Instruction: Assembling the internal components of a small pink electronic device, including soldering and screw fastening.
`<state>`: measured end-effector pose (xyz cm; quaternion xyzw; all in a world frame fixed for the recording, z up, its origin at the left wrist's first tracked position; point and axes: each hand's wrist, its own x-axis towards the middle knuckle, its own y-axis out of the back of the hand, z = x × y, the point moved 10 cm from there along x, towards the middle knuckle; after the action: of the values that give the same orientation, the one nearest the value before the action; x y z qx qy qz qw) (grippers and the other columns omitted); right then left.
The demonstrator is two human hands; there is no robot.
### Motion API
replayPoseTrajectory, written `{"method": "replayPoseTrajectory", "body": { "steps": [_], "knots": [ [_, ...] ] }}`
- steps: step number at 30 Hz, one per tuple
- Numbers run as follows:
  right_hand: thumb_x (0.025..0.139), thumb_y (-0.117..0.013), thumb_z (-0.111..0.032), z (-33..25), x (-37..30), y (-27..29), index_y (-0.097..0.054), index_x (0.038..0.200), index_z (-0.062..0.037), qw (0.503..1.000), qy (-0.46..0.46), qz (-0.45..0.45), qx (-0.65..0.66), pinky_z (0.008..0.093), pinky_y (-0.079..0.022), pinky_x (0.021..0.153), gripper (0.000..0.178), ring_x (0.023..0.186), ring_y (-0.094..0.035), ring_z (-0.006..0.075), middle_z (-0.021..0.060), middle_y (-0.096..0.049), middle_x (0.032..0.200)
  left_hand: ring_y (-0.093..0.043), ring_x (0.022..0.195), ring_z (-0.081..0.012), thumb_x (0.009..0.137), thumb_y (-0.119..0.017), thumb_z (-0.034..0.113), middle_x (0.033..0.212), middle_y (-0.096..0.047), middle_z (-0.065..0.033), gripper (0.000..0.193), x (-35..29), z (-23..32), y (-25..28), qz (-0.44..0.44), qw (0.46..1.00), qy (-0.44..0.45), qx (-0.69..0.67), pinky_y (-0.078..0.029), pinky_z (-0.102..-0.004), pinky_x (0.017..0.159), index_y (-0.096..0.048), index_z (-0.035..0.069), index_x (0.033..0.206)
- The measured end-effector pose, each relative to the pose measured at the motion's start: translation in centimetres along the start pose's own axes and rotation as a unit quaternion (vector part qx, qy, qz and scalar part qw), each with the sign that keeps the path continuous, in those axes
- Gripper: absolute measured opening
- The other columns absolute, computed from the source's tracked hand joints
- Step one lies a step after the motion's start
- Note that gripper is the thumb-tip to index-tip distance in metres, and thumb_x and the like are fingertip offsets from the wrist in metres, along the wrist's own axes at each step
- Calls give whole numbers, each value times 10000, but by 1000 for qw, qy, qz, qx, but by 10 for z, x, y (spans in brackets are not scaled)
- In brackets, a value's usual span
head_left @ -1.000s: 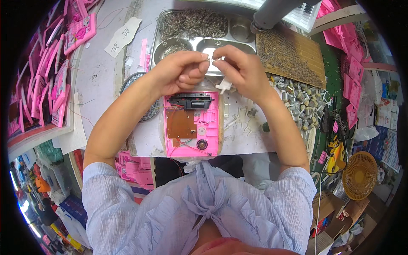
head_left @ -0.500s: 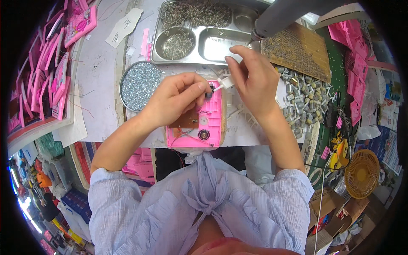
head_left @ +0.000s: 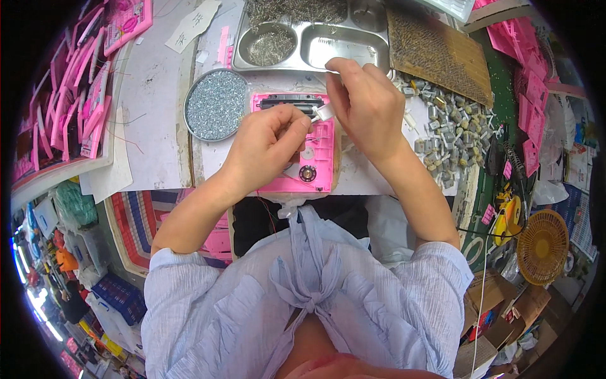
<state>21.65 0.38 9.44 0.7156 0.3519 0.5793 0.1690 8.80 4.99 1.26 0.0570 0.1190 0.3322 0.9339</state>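
A pink plastic casing (head_left: 324, 151) lies on the bench in front of me, with a black roller (head_left: 287, 100) along its far end and a small round speaker (head_left: 307, 172) near its close edge. My left hand (head_left: 268, 145) is over the casing, thumb and finger pinched at the narrow end of a small white plastic part (head_left: 324, 112). The wider end of that part is against my right hand (head_left: 369, 101). The right fingers are curled, and its palm side is hidden, so what it grips does not show. Thin wires run below the left hand.
A round tin of small screws (head_left: 216, 104) stands left of the casing, and a steel compartment tray (head_left: 309, 69) of metal pieces lies beyond. To the right are small metal parts (head_left: 451, 126) and a brown board (head_left: 439, 54). Pink casings (head_left: 69, 107) are stacked at far left.
The view has shifted, and the dark hanging tool at the upper right is out of sight. The white part is now closer to my left fingertips. The roller has come into view.
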Motion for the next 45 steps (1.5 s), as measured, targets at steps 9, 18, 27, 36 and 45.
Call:
{"method": "replayPoseTrajectory", "body": {
  "steps": [9,18,27,36,45],
  "knots": [
    [823,-818,-209,3,-30,10,-732,1005,-58,912,-161,-209,313,329,-520,600,252,666,-638,235,87,-637,818,-537,642,-52,1059,-579,174,740,-612,29,213,-20,-14,-9,-28,985,42,-164,-449,-240,575,-668,-11,1002],
    [775,-819,-48,-1,-107,49,-747,1050,-43,956,-138,-141,218,323,-559,684,285,793,-678,244,106,-657,883,-549,676,-64,1001,-675,197,785,-620,0,211,-19,-6,-56,-197,980,5,-3,-460,-242,612,-672,-1,1075],
    [823,-736,100,48,-151,25,-738,1114,10,785,-390,-148,458,264,-578,800,305,1032,-626,143,106,-623,1177,-688,724,-280,880,-747,170,847,-688,-120,211,7,1,-45,-9,910,-194,367,-549,-392,675,-702,29,1030],
    [798,-795,-4,44,-136,8,-741,1095,-26,844,-337,-178,377,299,-572,796,302,996,-656,219,95,-678,1034,-671,670,-216,882,-747,82,811,-674,-101,102,-7,0,-6,42,961,-165,220,-519,-334,606,-699,18,945],
    [717,-800,-84,-15,-82,0,-719,968,-87,965,-30,-207,161,396,-541,801,263,982,-621,279,40,-676,968,-597,614,-110,853,-768,-2,804,-657,-63,95,-24,-6,11,88,953,-243,158,-461,-248,536,-717,16,930]
  ]
}}
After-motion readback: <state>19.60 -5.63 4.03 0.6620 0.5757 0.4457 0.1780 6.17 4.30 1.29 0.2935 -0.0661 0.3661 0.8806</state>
